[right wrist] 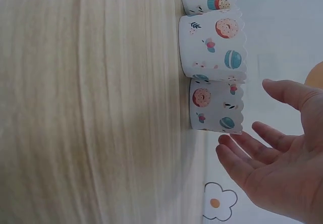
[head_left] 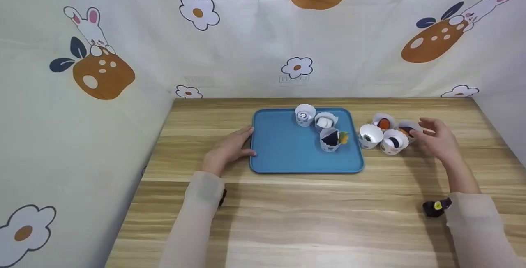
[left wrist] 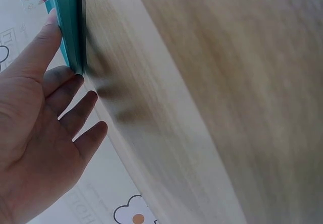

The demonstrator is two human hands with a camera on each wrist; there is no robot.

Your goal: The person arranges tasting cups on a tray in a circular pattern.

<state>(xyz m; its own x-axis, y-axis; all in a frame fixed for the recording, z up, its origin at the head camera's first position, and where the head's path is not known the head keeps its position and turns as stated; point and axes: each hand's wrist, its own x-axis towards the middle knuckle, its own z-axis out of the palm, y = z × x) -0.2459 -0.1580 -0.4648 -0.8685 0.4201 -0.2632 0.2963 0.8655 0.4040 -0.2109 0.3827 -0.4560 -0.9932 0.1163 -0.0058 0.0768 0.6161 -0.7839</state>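
A blue tray lies on the table, and my left hand touches its left edge, thumb and fingers spread along the side. In the left wrist view that hand's other fingers stand relaxed off the rim. On the tray are three patterned paper cups: one at the back edge, a cup with white contents and a cup with dark and yellow-green pieces. Right of the tray, several similar paper cups stand clustered. My right hand is beside the rightmost cup, fingers apart, holding nothing.
The wood-grain table runs up to a white printed curtain at the back, with more of it at both sides. A small dark object with a yellow mark is at the right wrist.
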